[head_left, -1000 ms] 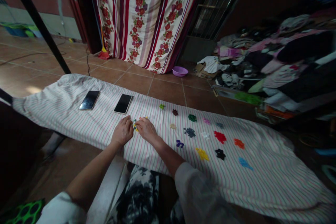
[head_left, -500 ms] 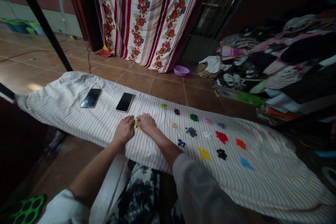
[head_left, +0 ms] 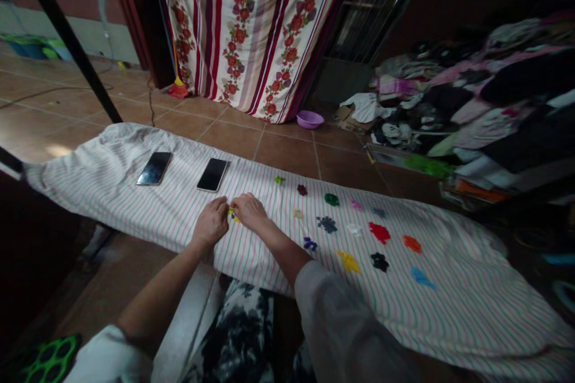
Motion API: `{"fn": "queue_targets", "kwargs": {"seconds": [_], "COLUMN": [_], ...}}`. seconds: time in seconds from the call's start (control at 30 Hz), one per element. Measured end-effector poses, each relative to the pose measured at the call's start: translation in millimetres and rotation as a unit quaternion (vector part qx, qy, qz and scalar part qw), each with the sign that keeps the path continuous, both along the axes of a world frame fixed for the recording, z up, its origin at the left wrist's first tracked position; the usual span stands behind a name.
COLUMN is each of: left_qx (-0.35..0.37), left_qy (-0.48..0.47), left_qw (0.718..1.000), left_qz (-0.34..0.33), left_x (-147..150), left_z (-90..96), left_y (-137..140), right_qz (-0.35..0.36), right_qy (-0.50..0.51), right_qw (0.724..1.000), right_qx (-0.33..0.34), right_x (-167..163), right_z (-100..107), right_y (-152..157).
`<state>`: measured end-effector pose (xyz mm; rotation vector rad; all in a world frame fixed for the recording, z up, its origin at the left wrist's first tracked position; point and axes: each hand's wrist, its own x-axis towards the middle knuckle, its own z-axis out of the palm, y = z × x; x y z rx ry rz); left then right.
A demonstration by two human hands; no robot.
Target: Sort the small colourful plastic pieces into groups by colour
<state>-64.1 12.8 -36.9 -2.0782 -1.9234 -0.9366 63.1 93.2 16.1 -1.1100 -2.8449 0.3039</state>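
My left hand [head_left: 211, 222] rests on the striped cloth with its fingers bent and closed at a small cluster of yellow and blue pieces [head_left: 233, 215]. From the other side, my right hand [head_left: 248, 212] pinches at the same cluster, its fingertips almost meeting the left ones. The fingers hide much of the cluster, so its exact form cannot be made out. To the right lie little heaps sorted by colour, among them beige pieces [head_left: 298, 213], purple pieces [head_left: 309, 243], dark grey pieces [head_left: 327, 225], yellow pieces [head_left: 348, 261] and red pieces [head_left: 380, 232].
Two phones, a left one [head_left: 155, 169] and a right one [head_left: 212, 175], lie beyond my hands. The striped cloth [head_left: 426, 323] covers a long surface. Past it, a purple basin [head_left: 309, 119] stands on the tiled floor near a floral curtain [head_left: 256, 30] and piled clothes [head_left: 476, 96].
Both hands stay at the cluster with only slight finger movement. The view has shifted a little; the phones and coloured heaps lie as before.
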Motion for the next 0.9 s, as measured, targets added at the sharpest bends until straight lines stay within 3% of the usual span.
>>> {"fn": "queue_targets", "kwargs": {"seconds": [0.27,0.6,0.9], "left_qx": [-0.014,-0.007,-0.013], "left_qy": [0.023,0.023,0.028], "left_qw": [1.000,1.000,1.000], "left_qz": [-0.001,0.009,0.002], "left_x": [0,1,1], "left_z": [-0.3,2.6,1.9], "left_y": [0,0,0], "right_qz": [-0.007,-0.016,-0.145], "right_qy": [-0.034,0.082,0.198], "right_qw": [0.999,0.996,0.965], "right_qx": [-0.010,-0.032,-0.092], "right_x": [-5,8,26], "right_z": [9,6,-18], "right_y": [5,7,30]}}
